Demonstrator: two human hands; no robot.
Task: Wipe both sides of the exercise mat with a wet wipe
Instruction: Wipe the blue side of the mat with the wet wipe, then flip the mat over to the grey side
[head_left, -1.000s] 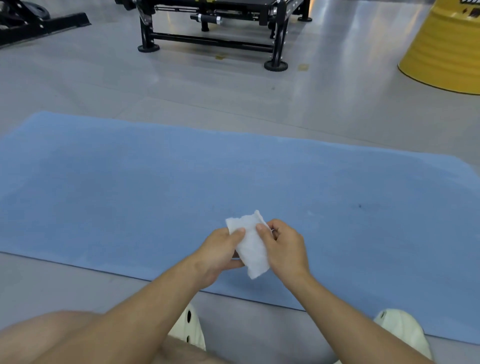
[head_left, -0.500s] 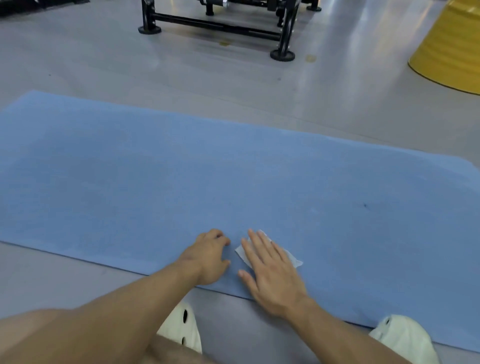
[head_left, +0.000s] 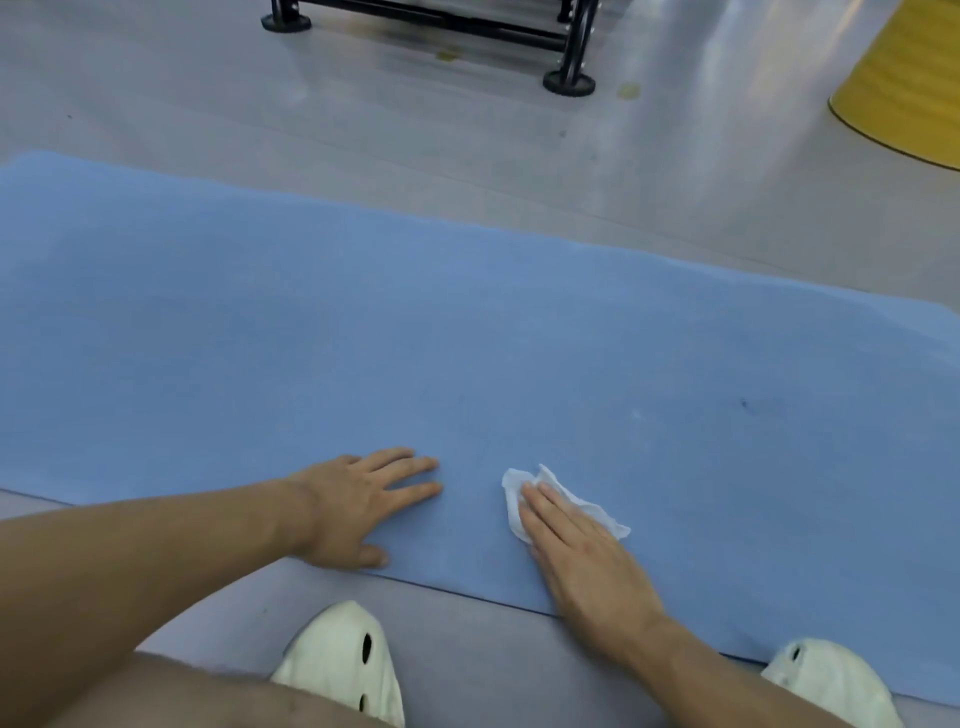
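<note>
A blue exercise mat lies flat on the grey floor and spans the whole width of the view. Near its front edge my right hand presses a white wet wipe onto the mat with straight fingers; part of the wipe shows past the fingertips. To its left, my left hand rests flat on the mat with its fingers spread and holds nothing. A small dark spot marks the mat at the right.
My two white shoes stand on the floor just in front of the mat. A black metal equipment frame stands on the floor behind the mat, and a yellow drum at the far right.
Both hands held the wipe in the air one second ago. The right hand then laid it on the mat and slid it right, while the left hand went flat on the mat.
</note>
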